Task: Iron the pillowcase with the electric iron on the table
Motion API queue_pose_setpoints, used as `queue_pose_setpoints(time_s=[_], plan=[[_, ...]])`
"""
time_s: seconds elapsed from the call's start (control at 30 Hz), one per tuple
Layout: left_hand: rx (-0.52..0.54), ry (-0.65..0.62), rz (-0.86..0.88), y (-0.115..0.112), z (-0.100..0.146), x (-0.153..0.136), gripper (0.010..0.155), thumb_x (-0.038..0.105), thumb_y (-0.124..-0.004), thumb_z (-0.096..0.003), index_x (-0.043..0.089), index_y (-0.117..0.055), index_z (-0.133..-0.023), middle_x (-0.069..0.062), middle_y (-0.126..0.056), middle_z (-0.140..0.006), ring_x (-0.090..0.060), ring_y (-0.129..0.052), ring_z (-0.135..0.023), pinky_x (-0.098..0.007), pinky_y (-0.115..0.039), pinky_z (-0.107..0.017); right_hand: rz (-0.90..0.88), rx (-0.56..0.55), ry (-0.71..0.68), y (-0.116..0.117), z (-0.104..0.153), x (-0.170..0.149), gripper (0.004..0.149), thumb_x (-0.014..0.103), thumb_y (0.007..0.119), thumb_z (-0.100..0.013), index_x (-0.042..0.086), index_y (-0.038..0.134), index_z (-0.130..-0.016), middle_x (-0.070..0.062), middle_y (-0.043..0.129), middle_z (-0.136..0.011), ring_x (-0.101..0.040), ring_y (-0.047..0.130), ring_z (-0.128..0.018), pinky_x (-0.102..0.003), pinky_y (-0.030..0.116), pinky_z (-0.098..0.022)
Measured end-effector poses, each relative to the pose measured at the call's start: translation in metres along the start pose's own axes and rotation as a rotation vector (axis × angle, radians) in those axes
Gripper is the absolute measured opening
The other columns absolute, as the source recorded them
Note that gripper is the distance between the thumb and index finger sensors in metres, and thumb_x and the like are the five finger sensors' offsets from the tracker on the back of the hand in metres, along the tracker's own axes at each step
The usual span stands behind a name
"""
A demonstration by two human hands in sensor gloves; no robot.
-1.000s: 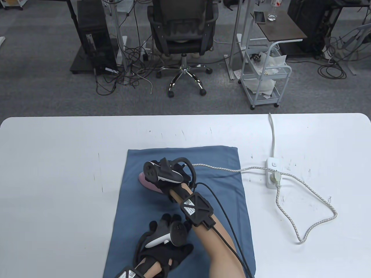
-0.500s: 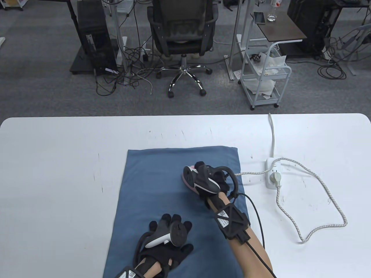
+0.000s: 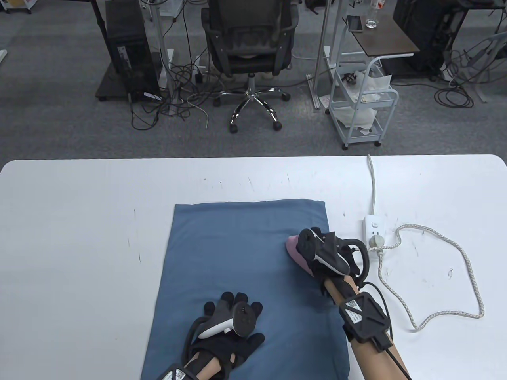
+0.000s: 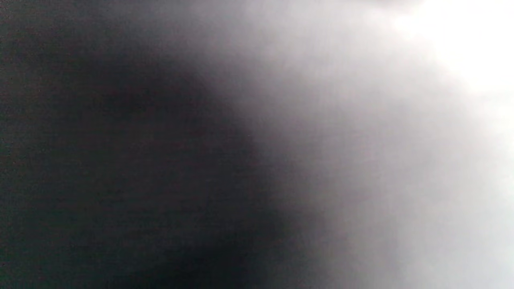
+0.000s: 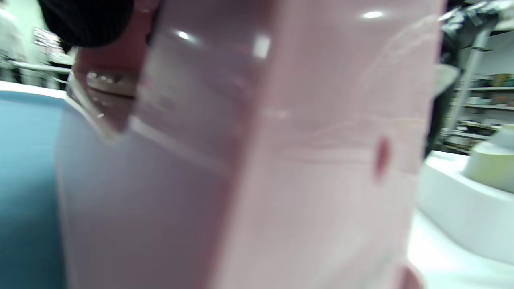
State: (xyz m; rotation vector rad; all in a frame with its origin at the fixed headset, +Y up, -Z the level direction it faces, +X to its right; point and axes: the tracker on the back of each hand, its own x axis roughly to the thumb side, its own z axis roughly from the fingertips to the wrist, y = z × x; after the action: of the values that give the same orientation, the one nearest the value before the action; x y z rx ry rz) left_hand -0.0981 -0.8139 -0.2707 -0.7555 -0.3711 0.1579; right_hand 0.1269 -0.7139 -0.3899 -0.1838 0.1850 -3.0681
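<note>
A blue pillowcase [image 3: 237, 253] lies flat on the white table [image 3: 79, 206]. My right hand [image 3: 328, 253] grips the pink iron [image 3: 295, 251] at the pillowcase's right edge; the iron's pink body [image 5: 249, 160] fills the right wrist view, with blue cloth [image 5: 24, 180] to its left. My left hand [image 3: 231, 320] rests flat on the near part of the pillowcase, fingers spread. The left wrist view is a dark blur and shows nothing I can name.
A white power strip [image 3: 372, 233] lies right of the pillowcase with the iron's plug in it. The braided cord [image 3: 455, 285] loops over the table's right part. An office chair [image 3: 249, 47] and a white cart [image 3: 362, 107] stand beyond the far edge.
My right hand has slid the iron from the pillowcase's left-middle across to its right edge. The cord has bunched into a loop on the right. My left hand has not moved.
</note>
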Motion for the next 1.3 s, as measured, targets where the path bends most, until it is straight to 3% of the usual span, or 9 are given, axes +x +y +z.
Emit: queue_pose_setpoints(time_s=[0.17,0.3,0.43,0.63,0.83,0.9,1.0,1.3], plan=[[0.0,0.0,-0.001,0.0,0.0,0.0,0.076,0.066,-0.036,-0.0489,0.042,0.018,-0.097,0.001,0.036,-0.099,-0.036,0.036,-0.09,-0.07,0.014,-0.058,-0.006,0.036,-0.15,0.002,0.038,0.016,0.064,0.058,0.068,-0.045,0.016,0.071,-0.093,0.005,0.095,-0.048,-0.007,0.096,-0.028,-0.038,0.091,-0.041],[0.0,0.0,-0.001,0.0,0.0,0.0,0.076,0.066,-0.036,-0.0489,0.042,0.018,-0.097,0.001,0.036,-0.099,-0.036,0.036,-0.09,-0.07,0.014,-0.059,0.098,-0.006,-0.176,0.005,0.045,0.021,0.065,0.058,0.066,-0.045,0.015,0.07,-0.094,0.005,0.094,-0.048,-0.006,0.096,-0.027,-0.038,0.091,-0.04],[0.001,0.001,-0.001,0.0,0.0,0.0,0.076,0.066,-0.036,-0.049,0.042,0.018,-0.097,0.001,0.036,-0.099,-0.036,0.036,-0.09,-0.07,0.014,-0.059,0.17,-0.043,-0.088,0.011,0.024,0.013,0.066,0.057,0.063,-0.045,0.013,0.068,-0.094,0.004,0.094,-0.047,-0.007,0.095,-0.026,-0.039,0.091,-0.039],[0.001,0.001,-0.001,0.0,0.0,0.0,0.076,0.066,-0.036,-0.0489,0.042,0.018,-0.097,0.001,0.035,-0.099,-0.036,0.036,-0.09,-0.07,0.014,-0.059,0.235,-0.012,0.168,0.018,-0.027,-0.01,0.068,0.056,0.062,-0.045,0.012,0.067,-0.096,0.004,0.094,-0.047,-0.007,0.095,-0.026,-0.04,0.091,-0.039],[0.001,0.0,-0.001,0.0,0.0,0.0,0.076,0.066,-0.036,-0.049,0.042,0.018,-0.098,0.001,0.036,-0.1,-0.036,0.036,-0.09,-0.07,0.014,-0.059,0.142,0.038,0.27,0.015,-0.036,-0.017,0.063,0.058,0.065,-0.045,0.017,0.07,-0.092,0.006,0.094,-0.05,-0.007,0.096,-0.03,-0.04,0.09,-0.043],[0.001,0.001,-0.001,0.0,0.0,0.0,0.076,0.066,-0.036,-0.0491,0.042,0.017,-0.098,0.001,0.035,-0.1,-0.036,0.036,-0.09,-0.07,0.014,-0.059,0.006,0.101,0.288,0.008,-0.032,-0.023,0.06,0.058,0.069,-0.044,0.02,0.072,-0.09,0.005,0.094,-0.053,-0.008,0.096,-0.033,-0.04,0.089,-0.046],[0.002,0.001,0.001,-0.001,0.0,0.0,0.076,0.066,-0.036,-0.0491,0.042,0.017,-0.098,0.001,0.035,-0.1,-0.036,0.036,-0.09,-0.07,0.014,-0.059,-0.185,0.042,0.235,-0.012,-0.012,-0.026,0.057,0.058,0.071,-0.045,0.02,0.074,-0.087,0.005,0.094,-0.053,-0.008,0.097,-0.033,-0.041,0.089,-0.046],[0.002,-0.002,0.003,0.0,-0.001,0.0,0.076,0.066,-0.036,-0.0491,0.042,0.017,-0.098,0.001,0.035,-0.1,-0.036,0.036,-0.09,-0.07,0.014,-0.059,-0.272,-0.148,0.089,-0.055,0.035,-0.023,0.056,0.059,0.072,-0.044,0.02,0.079,-0.083,0.007,0.096,-0.049,-0.006,0.098,-0.029,-0.038,0.092,-0.042]])
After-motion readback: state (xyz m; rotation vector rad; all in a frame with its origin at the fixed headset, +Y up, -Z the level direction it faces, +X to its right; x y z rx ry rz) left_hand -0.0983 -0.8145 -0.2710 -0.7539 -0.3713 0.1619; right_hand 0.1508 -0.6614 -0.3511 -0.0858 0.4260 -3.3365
